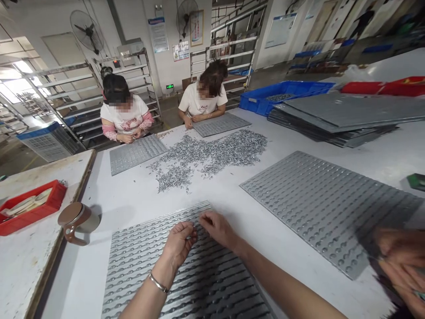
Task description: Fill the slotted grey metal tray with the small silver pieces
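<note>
Over the nearest ridged gray panel (149, 223), the left hand (182, 237) and right hand (215, 226) were held close together, each grip narrow; whether anything was pinched could not be told. Beyond the panel, loose metallic pieces (229, 148) were heaped. The panel's bumpy rows (139, 257) might be disturbed if brushed by the bracelet (158, 282).
</note>
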Motion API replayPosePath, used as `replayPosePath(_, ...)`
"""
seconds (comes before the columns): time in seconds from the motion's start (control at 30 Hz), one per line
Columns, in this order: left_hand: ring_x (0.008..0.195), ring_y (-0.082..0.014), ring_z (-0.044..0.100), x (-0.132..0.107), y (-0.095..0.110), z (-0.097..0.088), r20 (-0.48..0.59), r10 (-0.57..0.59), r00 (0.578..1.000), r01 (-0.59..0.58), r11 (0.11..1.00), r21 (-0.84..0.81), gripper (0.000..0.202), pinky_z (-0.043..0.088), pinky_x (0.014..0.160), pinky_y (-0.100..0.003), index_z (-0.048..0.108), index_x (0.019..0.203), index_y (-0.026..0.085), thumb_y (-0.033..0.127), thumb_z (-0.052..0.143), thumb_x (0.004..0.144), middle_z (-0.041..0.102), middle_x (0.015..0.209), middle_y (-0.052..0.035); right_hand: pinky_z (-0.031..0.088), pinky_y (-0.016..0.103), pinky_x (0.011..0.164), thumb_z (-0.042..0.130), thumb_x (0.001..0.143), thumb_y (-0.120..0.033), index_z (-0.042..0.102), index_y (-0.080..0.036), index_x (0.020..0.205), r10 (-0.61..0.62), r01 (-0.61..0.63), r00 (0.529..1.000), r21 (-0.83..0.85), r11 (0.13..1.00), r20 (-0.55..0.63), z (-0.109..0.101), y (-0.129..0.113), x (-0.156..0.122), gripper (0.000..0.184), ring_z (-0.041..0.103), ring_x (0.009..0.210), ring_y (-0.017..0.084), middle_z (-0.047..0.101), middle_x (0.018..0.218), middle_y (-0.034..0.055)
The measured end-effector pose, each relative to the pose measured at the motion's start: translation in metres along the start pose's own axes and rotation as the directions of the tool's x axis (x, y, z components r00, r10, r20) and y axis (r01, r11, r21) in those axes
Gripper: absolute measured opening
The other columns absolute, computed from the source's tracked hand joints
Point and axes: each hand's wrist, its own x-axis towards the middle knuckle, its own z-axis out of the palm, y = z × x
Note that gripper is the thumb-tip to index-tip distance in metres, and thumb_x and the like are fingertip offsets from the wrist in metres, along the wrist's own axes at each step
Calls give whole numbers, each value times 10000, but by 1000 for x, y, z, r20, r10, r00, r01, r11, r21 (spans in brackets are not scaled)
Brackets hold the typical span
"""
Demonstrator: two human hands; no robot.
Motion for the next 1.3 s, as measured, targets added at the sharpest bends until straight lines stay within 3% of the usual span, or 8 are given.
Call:
replayPosePath(0.17, 553, -101, 546, 2, -8, 7, 39, -3, 999, 2, 999, 33, 397, 404, 514, -210, 643, 671, 133, 286, 973, 511, 606, 585, 3, 489, 279, 555, 565, 922, -415, 681, -279, 845, 42, -82, 989, 297, 951, 138, -7, -14, -25, 195, 614, 637, 167, 701, 768, 22)
replayPosePath(0.33, 532, -109, 541, 0, -11, 7, 54, -18, 998, 14, 997, 74, 443, 381, 499, -216, 643, 658, 134, 365, 980, 486, 609, 555, -4, 503, 265, 542, 648, 800, -350, 692, -188, 863, 86, -181, 966, 401, 898, 244, -12, -8, -23, 179, 604, 593, 145, 700, 746, 10)
replayPosePath(0.5, 467, -97, 501, -3, -10, 3, 75, -7, 997, -1, 993, 116, 445, 331, 458, -214, 621, 627, 143, 372, 976, 486, 592, 500, -1, 493, 234, 547, 642, 745, -252, 690, -173, 836, 73, -153, 965, 311, 938, 252, -15, -13, -21, 130, 621, 628, 143, 693, 735, -1)
replayPosePath(0.67, 442, -107, 516, -8, -5, -1, 100, -53, 994, 39, 990, 138, 405, 303, 422, -212, 616, 626, 137, 327, 961, 531, 604, 519, -18, 487, 220, 548, 613, 754, -218, 746, -195, 915, -9, -60, 962, 243, 968, 274, -17, -17, -22, 210, 624, 629, 141, 708, 725, -6)
replayPosePath(0.83, 647, -148, 665, -8, 5, -7, 22, -38, 999, 37, 997, 74, 193, 512, 601, -241, 649, 786, 124, 174, 821, 714, 726, 761, -96, 535, 266, 566, 568, 813, -295, 701, -169, 881, 178, -192, 980, 200, 961, 85, -22, 5, -7, 195, 663, 596, 168, 711, 686, 13)
replayPosePath(0.97, 615, -155, 668, -7, 10, -7, -21, -43, 999, 44, 998, 50, 135, 518, 575, -253, 607, 844, 134, 106, 726, 786, 745, 804, -133, 524, 278, 686, 546, 831, -235, 698, -178, 822, 142, -142, 990, -106, 984, -5, -14, 17, 9, 163, 704, 730, 188, 748, 756, 34)
replayPosePath(1.13, 589, -142, 649, -10, 6, -6, -20, -44, 999, 45, 997, 57, 219, 476, 519, -224, 588, 784, 142, 243, 781, 803, 741, 790, -133, 463, 273, 706, 564, 836, -178, 686, -185, 779, 140, -146, 989, -247, 958, -44, 8, 20, 18, 135, 675, 753, 186, 741, 780, 43)
replayPosePath(1.3, 477, -89, 523, -10, 7, -9, 52, -68, 996, 59, 986, 158, 483, 324, 415, -194, 716, 861, 84, 461, 908, 629, 670, 660, -53, 417, 251, 685, 587, 820, -126, 660, -177, 905, 171, -193, 981, -327, 925, -96, 12, 24, 20, 123, 647, 762, 176, 721, 808, 45)
